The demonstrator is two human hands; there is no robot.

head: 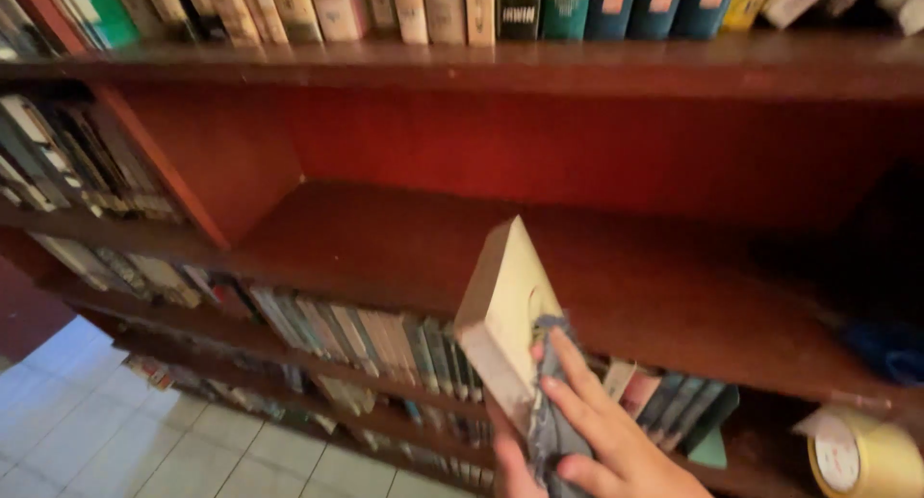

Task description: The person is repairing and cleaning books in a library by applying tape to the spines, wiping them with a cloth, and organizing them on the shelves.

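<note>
Gripping a pale, cream-covered book (505, 320) together with a grey cloth (551, 402), the right hand (606, 431) rises from the bottom edge of the view, its fingers (577, 368) laid flat and close together across the cloth and pressing it against the book's cover. The book stands tilted, one corner pointing up and away from the hand, its worn page edges turned to the hand's left. A second hand (513, 469) shows only as a sliver under the book, just left of the first; whether it is curled or spread cannot be told.

Just right of the hand, low in the corner, lies a roll of tan tape (861, 455). Directly behind the hand and below it, a row of books (366, 339) stands packed on a lower shelf, with more rows beneath. Down to the hand's left is a light tiled floor (87, 431).

Above and beyond the hand stretches a bare board of the dark red-brown wooden bookcase (385, 238), and the raised corner of the held book overlaps its front edge. Farther to the left, more books (67, 156) lean in a neighbouring section. Farthest, along the top, another row of upright books (433, 7) fills the shelf above.
</note>
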